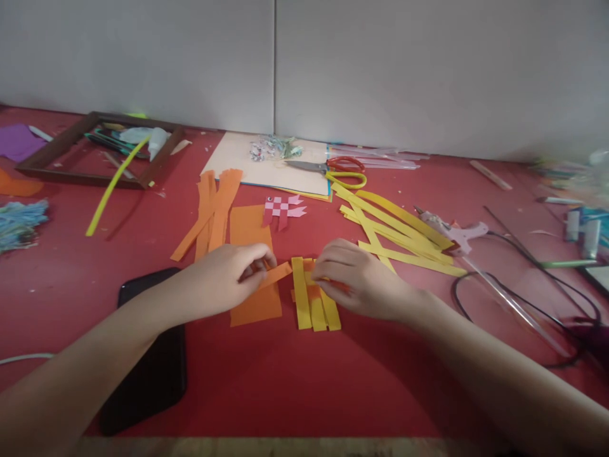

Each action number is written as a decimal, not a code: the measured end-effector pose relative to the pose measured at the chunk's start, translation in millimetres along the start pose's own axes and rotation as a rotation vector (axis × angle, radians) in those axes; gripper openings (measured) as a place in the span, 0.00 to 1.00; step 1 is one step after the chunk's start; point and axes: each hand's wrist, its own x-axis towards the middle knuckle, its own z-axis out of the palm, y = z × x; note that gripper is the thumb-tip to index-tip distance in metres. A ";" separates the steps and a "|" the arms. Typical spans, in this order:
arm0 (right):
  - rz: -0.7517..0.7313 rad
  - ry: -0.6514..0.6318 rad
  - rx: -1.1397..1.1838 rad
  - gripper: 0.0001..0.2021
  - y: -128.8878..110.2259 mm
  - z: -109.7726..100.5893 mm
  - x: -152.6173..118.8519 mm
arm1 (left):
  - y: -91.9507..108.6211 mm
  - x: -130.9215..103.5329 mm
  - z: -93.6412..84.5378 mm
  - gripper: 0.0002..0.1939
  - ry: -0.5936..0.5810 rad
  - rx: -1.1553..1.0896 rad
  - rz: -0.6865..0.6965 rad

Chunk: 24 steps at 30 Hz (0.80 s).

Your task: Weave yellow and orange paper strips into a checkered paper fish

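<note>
My left hand point(245, 273) is closed in a pinch on an orange paper strip point(278, 274), whose free end points right toward the weave. Just right of it lie several upright yellow paper strips point(301, 298), with orange paper crossing between them. My right hand point(349, 279) bends its fingers over the upper right of these strips and grips at a yellow one; its fingertips are partly hidden. Under my left hand rests a flat orange paper sheet point(257, 311). Behind the weave sits a woven pink-and-white paper fish point(280, 208).
Loose orange strips point(221, 203) lie at left and yellow strips point(394, 225) at right. Scissors point(328, 170) rest on a pale sheet point(233, 155). A glue gun point(454, 235) with its black cord is at right. A phone point(147, 381) lies under my left forearm; a wooden frame point(52, 176) stands back left.
</note>
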 end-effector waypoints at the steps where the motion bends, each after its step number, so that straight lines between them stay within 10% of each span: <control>1: 0.000 0.024 -0.001 0.07 0.6 1.2 -0.4 | 0.2 -0.1 -0.5 0.09 -0.005 0.008 0.013; 24: -0.220 0.071 -0.086 0.06 -3.0 2.6 -2.4 | -1.6 3.4 3.6 0.14 0.007 0.113 0.098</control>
